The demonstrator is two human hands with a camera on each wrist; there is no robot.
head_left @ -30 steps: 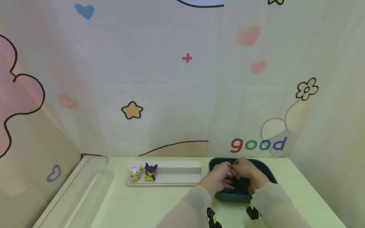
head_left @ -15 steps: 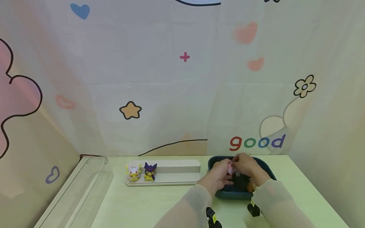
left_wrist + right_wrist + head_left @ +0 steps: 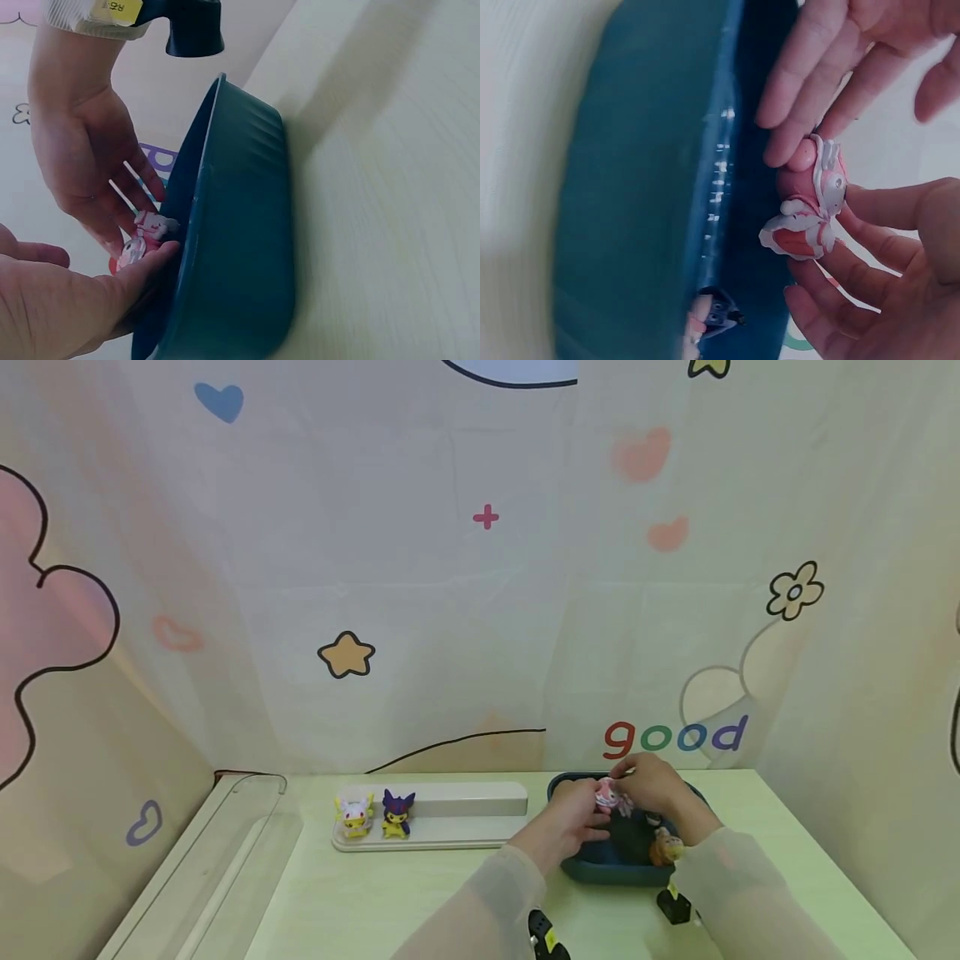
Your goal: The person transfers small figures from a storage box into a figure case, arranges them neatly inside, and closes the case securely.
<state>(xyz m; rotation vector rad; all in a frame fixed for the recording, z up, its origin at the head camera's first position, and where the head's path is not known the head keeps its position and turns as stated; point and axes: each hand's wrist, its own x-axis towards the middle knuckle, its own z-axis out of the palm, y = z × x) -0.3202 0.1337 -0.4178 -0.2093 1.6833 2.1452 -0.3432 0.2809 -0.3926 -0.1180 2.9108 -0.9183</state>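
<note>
A small pink and white figurine [image 3: 609, 797] [image 3: 146, 238] [image 3: 810, 217] hangs over the far part of a dark teal bin [image 3: 600, 870] [image 3: 232, 247] [image 3: 645, 187]. My right hand [image 3: 654, 787] [image 3: 82, 165] [image 3: 900, 285] pinches it between the fingertips. My left hand [image 3: 572, 820] [image 3: 67, 307] [image 3: 832, 67] lies beside it with straight fingers, the tips touching the figurine. An orange-brown figurine [image 3: 663, 850] sits at the bin's right side, and a dark one [image 3: 718, 313] lies on its floor.
A white stepped stand [image 3: 465, 814] lies left of the bin with a yellow-white figurine [image 3: 354, 815] and a purple one [image 3: 397, 812] on its left end. A clear plastic cover [image 3: 225, 860] lies along the table's left edge. Patterned curtains close in the back and sides.
Both hands have risen a little and moved toward the bin's far rim, bringing the pink figurine up out of the bin. The figures on the stand have not moved.
</note>
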